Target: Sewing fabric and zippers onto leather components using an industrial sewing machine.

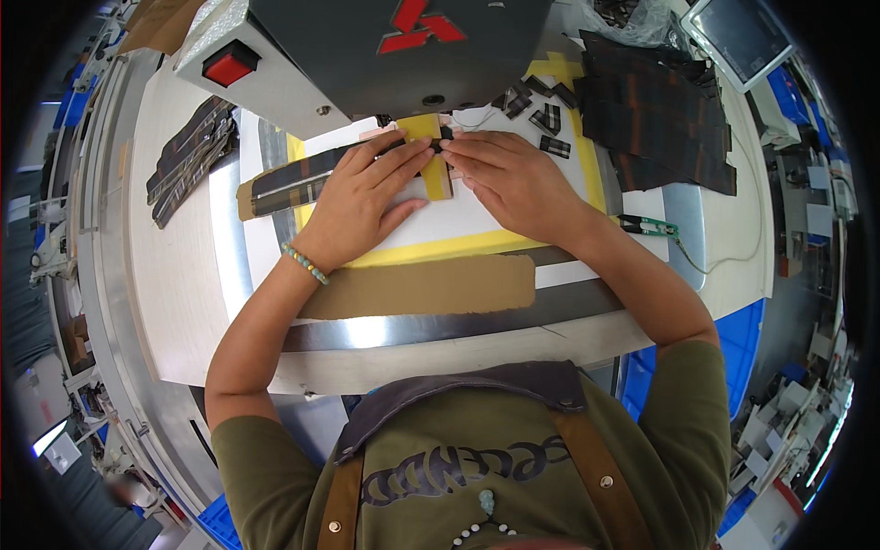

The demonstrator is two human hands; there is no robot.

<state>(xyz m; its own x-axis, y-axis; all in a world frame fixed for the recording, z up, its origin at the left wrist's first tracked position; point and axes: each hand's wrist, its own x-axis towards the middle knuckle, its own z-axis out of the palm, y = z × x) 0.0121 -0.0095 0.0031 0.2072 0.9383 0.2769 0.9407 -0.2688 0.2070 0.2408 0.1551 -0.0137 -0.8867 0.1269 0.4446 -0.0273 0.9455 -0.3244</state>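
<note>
Beneath the sewing machine head [367, 55], a dark plaid fabric strip [293, 183] runs in from the left to my hands. My left hand [367, 197] is open, its fingers stretched out flat on the strip's right end and its thumb apart. My right hand [522, 188] has its fingers pressed together at the fingertips of the left, closed on a small dark fabric piece [445, 136] that is mostly hidden. A yellow band [434, 183] lies under the fingertips. The needle area is hidden behind the machine head.
Small plaid pieces [547, 119] lie right of the needle area, beside a large dark plaid stack [651, 119]. Plaid strips [191, 156] are piled left. Green-handled thread snips [651, 225] lie right of my right wrist. A brown cardboard strip [431, 286] lies near the front edge.
</note>
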